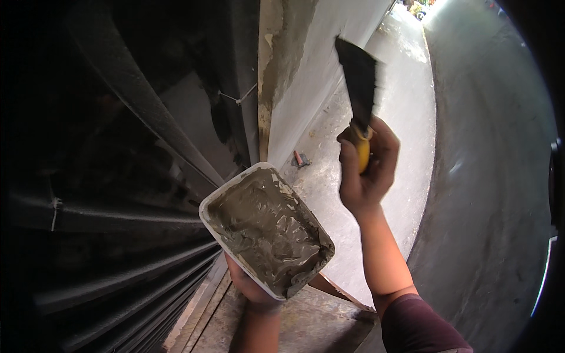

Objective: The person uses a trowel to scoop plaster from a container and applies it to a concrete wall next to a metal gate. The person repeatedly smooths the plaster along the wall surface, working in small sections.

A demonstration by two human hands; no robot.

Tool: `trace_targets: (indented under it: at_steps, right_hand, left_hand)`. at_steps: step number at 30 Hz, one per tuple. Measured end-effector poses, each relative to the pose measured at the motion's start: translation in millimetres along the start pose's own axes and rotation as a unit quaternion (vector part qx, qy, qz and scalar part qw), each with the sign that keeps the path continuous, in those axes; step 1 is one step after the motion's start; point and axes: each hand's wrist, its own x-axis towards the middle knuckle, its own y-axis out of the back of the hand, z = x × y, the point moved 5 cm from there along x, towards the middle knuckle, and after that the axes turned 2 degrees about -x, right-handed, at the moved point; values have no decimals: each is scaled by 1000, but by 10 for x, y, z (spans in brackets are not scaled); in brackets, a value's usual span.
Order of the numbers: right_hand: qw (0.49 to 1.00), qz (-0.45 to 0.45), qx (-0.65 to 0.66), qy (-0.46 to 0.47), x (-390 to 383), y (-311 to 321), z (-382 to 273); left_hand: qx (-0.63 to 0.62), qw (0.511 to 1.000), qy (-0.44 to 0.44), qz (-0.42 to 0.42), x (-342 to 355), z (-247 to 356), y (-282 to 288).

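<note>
My left hand (pixel 250 288) supports a white rectangular plastic tub (pixel 238 259) from below and its near side; most of its fingers are hidden under it. Wet grey-brown mortar or plaster (pixel 265 223) fills much of the tub, its surface ridged and smeared. Up and to the right, my right hand (pixel 371 167) is closed around the yellow handle of a putty knife (pixel 360 82). The knife's wide dark blade points upward, apart from the tub and near a pale wall edge. Slight blur softens the blade.
A wall edge (pixel 265 76) with patchy plaster rises ahead. Dark ribbed sheeting or bars (pixel 135 212) spread on the left. A small red-handled tool (pixel 299 159) lies on the pale floor (pixel 329 235) below. Worn boards (pixel 288 329) are beneath me, and a grey wall (pixel 482 165) curves along the right.
</note>
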Motion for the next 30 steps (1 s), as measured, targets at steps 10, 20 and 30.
trace_targets:
  at_steps: [10,20,30]
  right_hand:
    - [961,-217,-169,-29,841,420,-684]
    - [944,-210,-251,-34,939,94,-1200]
    - [939,-197,-280,-44,1009,38,-1133]
  left_hand:
    - [138,982,-77,-98,31,28,-45]
    - [121,981,-109,-110,26,58,-86]
    - [-10,1000,7,-26,35,-83,42]
